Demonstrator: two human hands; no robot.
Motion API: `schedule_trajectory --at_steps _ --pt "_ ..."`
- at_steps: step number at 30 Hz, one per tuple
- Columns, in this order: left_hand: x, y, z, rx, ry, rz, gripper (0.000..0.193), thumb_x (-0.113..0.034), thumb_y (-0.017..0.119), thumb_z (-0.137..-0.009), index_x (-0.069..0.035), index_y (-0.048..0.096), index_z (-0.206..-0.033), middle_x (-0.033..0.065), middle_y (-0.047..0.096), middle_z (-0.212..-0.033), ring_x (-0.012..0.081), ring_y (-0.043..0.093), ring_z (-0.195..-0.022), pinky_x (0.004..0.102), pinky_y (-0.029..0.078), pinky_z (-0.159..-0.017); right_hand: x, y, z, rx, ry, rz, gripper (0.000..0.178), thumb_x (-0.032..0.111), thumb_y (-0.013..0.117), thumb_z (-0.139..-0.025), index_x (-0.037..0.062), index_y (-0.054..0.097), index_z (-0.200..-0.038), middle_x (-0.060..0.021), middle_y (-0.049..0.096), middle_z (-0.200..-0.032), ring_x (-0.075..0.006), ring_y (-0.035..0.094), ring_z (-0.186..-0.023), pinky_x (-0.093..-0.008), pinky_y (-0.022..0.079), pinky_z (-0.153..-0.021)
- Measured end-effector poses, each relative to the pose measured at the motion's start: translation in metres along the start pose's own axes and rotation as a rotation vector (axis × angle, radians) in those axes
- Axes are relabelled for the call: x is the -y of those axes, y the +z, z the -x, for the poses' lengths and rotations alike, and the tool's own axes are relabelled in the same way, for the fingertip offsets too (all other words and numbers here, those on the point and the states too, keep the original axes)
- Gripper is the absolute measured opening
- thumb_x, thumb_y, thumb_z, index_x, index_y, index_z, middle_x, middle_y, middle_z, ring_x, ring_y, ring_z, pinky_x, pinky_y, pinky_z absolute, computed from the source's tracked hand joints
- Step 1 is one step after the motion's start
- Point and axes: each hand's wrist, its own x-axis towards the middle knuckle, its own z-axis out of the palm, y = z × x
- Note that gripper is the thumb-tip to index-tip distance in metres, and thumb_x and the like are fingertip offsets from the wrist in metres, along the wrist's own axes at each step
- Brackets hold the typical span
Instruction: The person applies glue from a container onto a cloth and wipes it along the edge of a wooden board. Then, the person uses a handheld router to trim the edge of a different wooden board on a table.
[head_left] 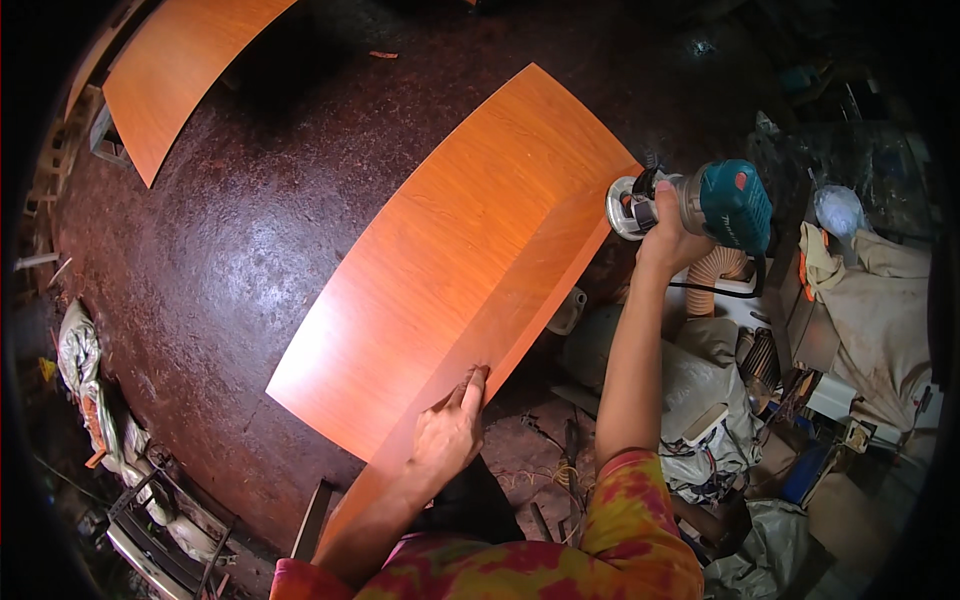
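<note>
Router [735, 205] fills the right hand's curled grip [676, 238].

white lettering [722, 212] marks the teal power tool's [740, 200] housing.

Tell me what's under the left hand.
Orange board shows beside the left hand and appears to run under it; whatever lies directly beneath is covered.
</note>
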Motion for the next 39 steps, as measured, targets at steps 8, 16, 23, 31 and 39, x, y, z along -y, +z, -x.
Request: schedule_trajectory --at_steps 8,16,23,31,39 --pt "0.002 0.003 0.0 -0.011 0.019 -0.011 0.066 0.001 0.062 -0.084 -0.002 0.048 -0.149 0.0209 0.063 -0.143 0.0372 0.066 -0.123 0.045 0.058 -0.098 0.0 0.001 -0.003 -0.007 -0.044 0.017 0.042 0.001 0.084 -0.077 -0.0059 0.066 -0.114 -0.0115 0.072 -0.111 -0.0204 0.07 -0.098 -0.0339 0.054 -0.095" --pt "0.009 0.007 0.001 -0.002 0.043 0.007 0.077 0.0 0.066 -0.078 -0.002 0.043 -0.152 0.0205 0.06 -0.146 0.0367 0.067 -0.122 0.0445 0.06 -0.094 -0.003 0.01 -0.021 0.001 -0.027 0.017 0.043 0.002 0.085 -0.077 -0.0063 0.066 -0.114 -0.0131 0.072 -0.114 -0.0213 0.07 -0.101 -0.035 0.054 -0.096" --pt "0.008 0.006 -0.002 0.045 0.029 0.006 0.077 0.0 0.066 -0.078 -0.002 0.043 -0.151 0.0202 0.061 -0.145 0.0367 0.067 -0.122 0.0441 0.06 -0.093 -0.003 0.019 -0.039 -0.028 0.025 0.034 0.04 0.002 0.085 -0.077 -0.0047 0.066 -0.112 -0.012 0.071 -0.111 -0.0217 0.07 -0.099 -0.0354 0.054 -0.096" --pt "0.005 0.009 -0.002 -0.051 0.078 -0.01 0.061 -0.001 0.063 -0.088 0.001 0.046 -0.147 0.0235 0.068 -0.132 0.0407 0.071 -0.107 0.0473 0.061 -0.086 -0.028 0.032 -0.073 -0.137 0.058 -0.027 0.042 0.001 0.085 -0.076 -0.0045 0.066 -0.113 -0.0122 0.071 -0.112 -0.0217 0.07 -0.098 -0.0348 0.055 -0.095" --pt "0.005 0.011 -0.003 -0.075 0.082 -0.035 0.057 -0.006 0.063 -0.095 -0.002 0.043 -0.149 0.0274 0.072 -0.116 0.0445 0.074 -0.088 0.0508 0.061 -0.075 -0.021 0.004 -0.116 -0.257 -0.07 -0.085 0.051 0.0 0.085 -0.074 -0.0044 0.064 -0.12 -0.0131 0.071 -0.117 -0.0222 0.071 -0.1 -0.0353 0.056 -0.093"
